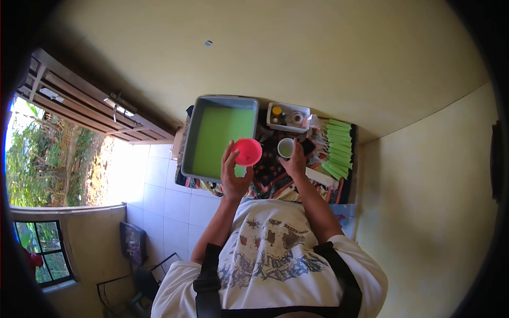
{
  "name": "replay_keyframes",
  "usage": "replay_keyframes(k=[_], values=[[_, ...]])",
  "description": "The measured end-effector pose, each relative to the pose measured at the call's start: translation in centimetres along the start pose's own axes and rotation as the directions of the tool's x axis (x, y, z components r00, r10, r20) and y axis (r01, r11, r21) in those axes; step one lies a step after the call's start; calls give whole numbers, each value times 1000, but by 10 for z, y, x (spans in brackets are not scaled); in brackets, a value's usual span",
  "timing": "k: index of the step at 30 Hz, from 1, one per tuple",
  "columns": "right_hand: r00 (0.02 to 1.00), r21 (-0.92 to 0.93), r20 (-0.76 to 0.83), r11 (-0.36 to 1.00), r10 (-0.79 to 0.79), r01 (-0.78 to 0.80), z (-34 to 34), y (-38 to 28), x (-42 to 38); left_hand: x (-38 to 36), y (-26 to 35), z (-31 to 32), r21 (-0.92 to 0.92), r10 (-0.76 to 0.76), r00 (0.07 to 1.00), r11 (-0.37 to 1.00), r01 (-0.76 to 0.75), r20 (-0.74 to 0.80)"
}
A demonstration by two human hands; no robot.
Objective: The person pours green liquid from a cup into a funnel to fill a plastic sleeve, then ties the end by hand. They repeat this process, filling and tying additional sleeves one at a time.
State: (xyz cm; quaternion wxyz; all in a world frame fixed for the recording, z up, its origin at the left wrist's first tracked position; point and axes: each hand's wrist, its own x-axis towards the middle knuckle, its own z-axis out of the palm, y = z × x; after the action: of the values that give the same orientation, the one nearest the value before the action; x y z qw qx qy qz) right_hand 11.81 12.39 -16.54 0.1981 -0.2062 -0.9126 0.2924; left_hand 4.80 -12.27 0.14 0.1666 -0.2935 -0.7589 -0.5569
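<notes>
Pink round vessel (247, 152) over the near right part of the grey tub (225, 102), left hand (236, 183) curled part-way round it, fingers and thumb on its side. White cup (285, 142), to the tub's right, gripped between thumb and fingers of the right hand (295, 160) (something pale green inside). Green liquid (220, 132) in the tub. Just right of the tub's far end: white box (286, 127) of small containers. Farther right of the tub: row of slim green packets (339, 146) on patterned cloth (270, 174).
</notes>
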Motion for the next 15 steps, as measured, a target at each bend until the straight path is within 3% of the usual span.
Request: replay_keyframes(k=[3, 4, 7, 11, 15], values=[[986, 88, -165, 995, -24, 39, 24, 13, 0, -3, -5, -14, 28, -29, 995, 999, 32, -100], [980, 126, -193, 992, 35, -11, 18, 1, 4, -4, -8, -21, 16, -39, 994, 999, 41, -99], [974, 181, -218, 978, -67, 108, -5, -45, 27, 0, -18, -36, -110, -68, 982, 993, 49, -178], [947, 252, -197, 920, -255, 300, 2, -111, 66, 15, -35, -60, -51, -31, 984, 998, 22, -176], [910, 248, 41, 886, -413, 391, 51, -146, 106, 28, -61, -79, -55, -14, 984, 998, 4, -177]])
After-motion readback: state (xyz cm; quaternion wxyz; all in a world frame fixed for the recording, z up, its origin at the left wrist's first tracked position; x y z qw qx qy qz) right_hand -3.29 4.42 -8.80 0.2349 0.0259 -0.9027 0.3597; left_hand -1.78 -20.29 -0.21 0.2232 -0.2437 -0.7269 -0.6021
